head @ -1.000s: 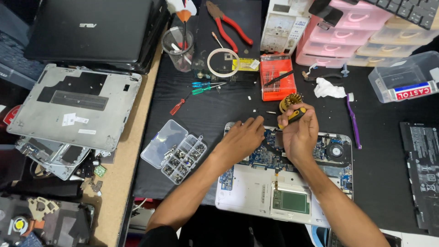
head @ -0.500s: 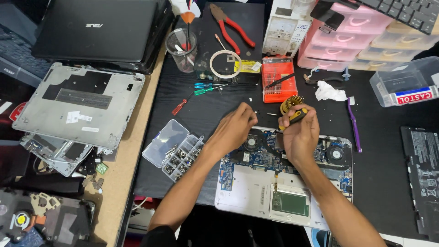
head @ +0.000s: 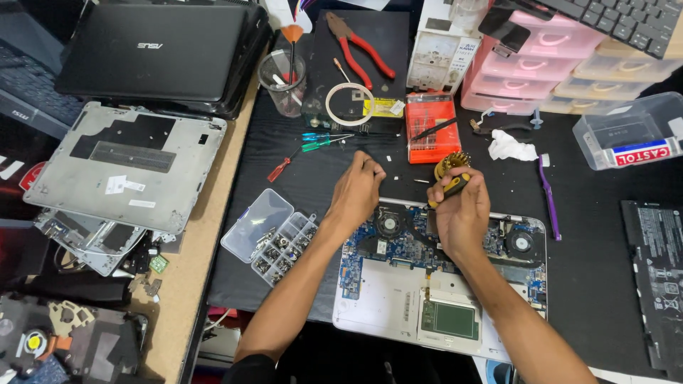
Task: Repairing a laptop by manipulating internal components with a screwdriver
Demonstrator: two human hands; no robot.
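An opened white laptop base (head: pixel 384 299) lies on the black mat, its blue circuit board (head: pixel 398 245) and two fans exposed. My right hand (head: pixel 462 213) grips a yellow-and-black screwdriver (head: pixel 452 181) by its handle, above the board's rear edge. My left hand (head: pixel 359 188) hovers over the mat just behind the laptop, fingers curled and pinched together near small screws; whether it holds one I cannot tell.
A clear screw organiser (head: pixel 274 238) lies left of the laptop. An orange bit case (head: pixel 430 128), red pliers (head: pixel 359 46), small screwdrivers (head: pixel 320 141), a tape ring (head: pixel 350 104) and a cup (head: pixel 283 82) sit behind. Pink drawers (head: pixel 541 64), purple brush (head: pixel 548 195), battery (head: pixel 658 263) at right; grey cover (head: pixel 121 167) at left.
My left hand has moved off the circuit board, back and up onto the mat behind the laptop. My right hand has lifted slightly, still holding the screwdriver.
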